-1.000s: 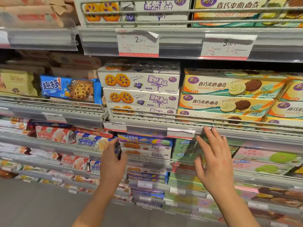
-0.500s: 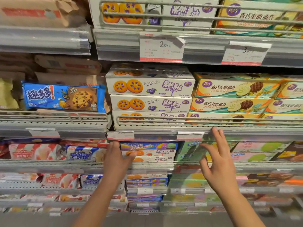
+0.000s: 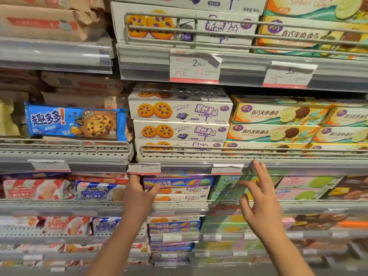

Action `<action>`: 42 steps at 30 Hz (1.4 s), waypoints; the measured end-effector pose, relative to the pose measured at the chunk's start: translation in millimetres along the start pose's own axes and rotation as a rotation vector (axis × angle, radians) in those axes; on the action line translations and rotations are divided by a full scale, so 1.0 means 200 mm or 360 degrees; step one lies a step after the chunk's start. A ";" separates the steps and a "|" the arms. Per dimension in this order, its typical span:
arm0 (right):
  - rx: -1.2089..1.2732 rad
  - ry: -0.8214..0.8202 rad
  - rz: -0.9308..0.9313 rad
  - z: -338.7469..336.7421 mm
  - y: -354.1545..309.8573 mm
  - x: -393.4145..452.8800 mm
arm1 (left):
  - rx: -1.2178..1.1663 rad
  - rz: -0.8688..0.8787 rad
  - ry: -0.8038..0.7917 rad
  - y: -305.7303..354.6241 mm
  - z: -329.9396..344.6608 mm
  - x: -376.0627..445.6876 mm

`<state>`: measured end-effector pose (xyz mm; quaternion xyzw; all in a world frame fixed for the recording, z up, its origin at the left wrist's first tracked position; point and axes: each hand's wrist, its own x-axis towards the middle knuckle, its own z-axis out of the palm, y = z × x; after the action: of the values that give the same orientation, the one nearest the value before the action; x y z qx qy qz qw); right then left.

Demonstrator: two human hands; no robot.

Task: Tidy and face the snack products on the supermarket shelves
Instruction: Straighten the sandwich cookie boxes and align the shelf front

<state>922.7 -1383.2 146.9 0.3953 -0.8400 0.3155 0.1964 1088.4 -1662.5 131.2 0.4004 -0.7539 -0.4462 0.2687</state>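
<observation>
At the far left of the middle shelf, a lone blue chocolate-chip cookie pack stands facing forward behind the wire rail, with brown cardboard cartons stacked behind it; that bay looks thinly stocked and, in my judgement, still needs filling or pulling forward. On the shelf below, red-and-white wafer packs and a blue wafer pack lie a little unevenly, so they too seem unfinished. Moving right, the left hand reaches into that lower shelf just beside the stack of purple macaron biscuit boxes, thumb spread toward the boxes and fingertips tucked under the price tag; whether the hidden fingers grip anything cannot be told. Above it, the white blueberry cookie boxes sit squarely stacked with fronts out, which reads as already faced. Further right, the right hand is open, fingers straight and spread, raised in front of the green biscuit boxes on the lower shelf and not holding anything. The yellow sandwich cookie boxes above are stacked but angled slightly, so a small straightening may remain. To the far right, pink-and-green boxes lie flat behind the rail. Overall the middle shelf seems mostly done, while the lower shelves, blurred here, appear to be the work in hand.
</observation>
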 end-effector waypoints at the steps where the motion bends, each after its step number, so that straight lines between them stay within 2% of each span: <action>1: 0.0005 0.0004 -0.0001 0.00 0.00 0.00 | -0.0013 0.0003 0.0007 0.01 0.00 -0.01; 7: 0.0021 0.0002 -0.0080 -0.02 0.03 0.00 | -0.0178 -0.0005 -0.0008 0.02 -0.06 -0.02; 11: 0.0003 -0.0012 -0.0133 -0.03 0.05 0.00 | -0.0229 0.0053 -0.0129 -0.02 -0.15 -0.05; 16: 0.0211 0.0083 -0.0078 0.01 -0.01 -0.05 | -0.0474 -0.0064 -0.0315 -0.12 -0.25 -0.18; 17: 0.0330 0.0004 -0.0015 0.02 -0.03 -0.08 | -0.0485 -0.0085 -0.0327 -0.15 -0.25 -0.21; 21: 0.0911 -0.0597 0.0453 0.10 -0.12 -0.22 | -0.0484 -0.0116 -0.0432 -0.21 -0.20 -0.32; 24: 0.1227 -0.0705 0.0678 0.17 -0.13 -0.28 | -0.0506 -0.0183 -0.0504 -0.27 -0.16 -0.37; 26: 0.1273 -0.0748 0.0728 0.19 -0.11 -0.29 | -0.0517 -0.0253 -0.0594 -0.34 -0.14 -0.38; 29: 0.1058 -0.0829 0.0622 0.18 -0.07 -0.29 | -0.0434 -0.0397 -0.0661 -0.49 -0.09 -0.37; 35: 0.0470 -0.0959 0.0383 0.16 0.01 -0.32 | -0.0145 -0.0676 -0.0455 -0.81 0.12 -0.27; 38: 0.0293 -0.1019 0.0385 0.15 0.04 -0.35 | -0.0104 -0.0674 -0.0363 -0.82 0.22 -0.21; 42: 0.0258 -0.1032 0.0455 0.14 0.04 -0.35 | -0.0084 -0.0508 -0.0357 -0.78 0.31 -0.12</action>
<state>957.2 -1360.3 84.0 0.3675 -0.8778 0.2636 -0.1582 1110.4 -1658.5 -37.2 0.4554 -0.6941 -0.5445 0.1193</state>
